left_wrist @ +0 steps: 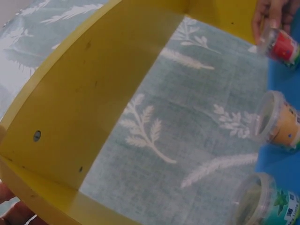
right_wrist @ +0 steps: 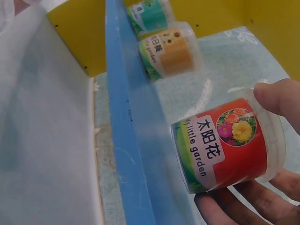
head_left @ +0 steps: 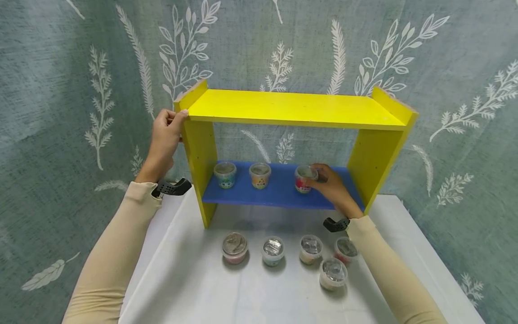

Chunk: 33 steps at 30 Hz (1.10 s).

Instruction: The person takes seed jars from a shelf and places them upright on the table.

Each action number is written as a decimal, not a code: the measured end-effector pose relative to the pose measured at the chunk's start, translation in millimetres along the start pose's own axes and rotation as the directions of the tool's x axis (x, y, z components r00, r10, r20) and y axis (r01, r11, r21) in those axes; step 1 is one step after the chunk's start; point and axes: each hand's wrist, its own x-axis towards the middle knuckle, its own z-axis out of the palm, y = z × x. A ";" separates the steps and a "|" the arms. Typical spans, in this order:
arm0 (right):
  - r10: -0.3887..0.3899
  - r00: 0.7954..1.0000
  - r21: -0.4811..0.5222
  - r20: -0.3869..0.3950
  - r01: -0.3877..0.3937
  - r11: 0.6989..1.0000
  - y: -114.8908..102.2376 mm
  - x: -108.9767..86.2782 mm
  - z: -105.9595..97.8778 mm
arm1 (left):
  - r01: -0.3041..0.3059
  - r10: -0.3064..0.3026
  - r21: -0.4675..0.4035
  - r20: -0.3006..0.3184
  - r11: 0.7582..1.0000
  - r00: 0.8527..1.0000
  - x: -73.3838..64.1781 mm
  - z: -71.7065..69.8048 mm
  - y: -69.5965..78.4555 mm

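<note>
My left hand (head_left: pixel 162 141) grips the upper left side of a yellow shelf unit (head_left: pixel 297 108), thumb at the front edge and fingers round the outside. Inside the unit, my right hand (head_left: pixel 332 185) holds a small plastic cup (right_wrist: pixel 225 147) with a red flower label, thumb on its rim and fingers around the far side. The cup is at the right part of the blue shelf board (head_left: pixel 275 195), upright in the head view. To its left on that board stand a cup with an orange label (head_left: pixel 260 179) and a cup with a green label (head_left: pixel 225 179).
On the white table (head_left: pixel 275 292) before the unit stand several more lidded cups, among them a pink one (head_left: pixel 234 252) at the left, a pale blue one (head_left: pixel 273 254) and a front one (head_left: pixel 333 276). A leaf-patterned green cloth (head_left: pixel 251 54) hangs behind.
</note>
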 end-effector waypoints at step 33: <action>-0.058 0.996 -0.059 0.063 0.062 0.996 -10.3 -50.4 -10.5 | 0.006 -0.005 0.027 -0.012 1.000 1.000 2.1 -0.2 -2.2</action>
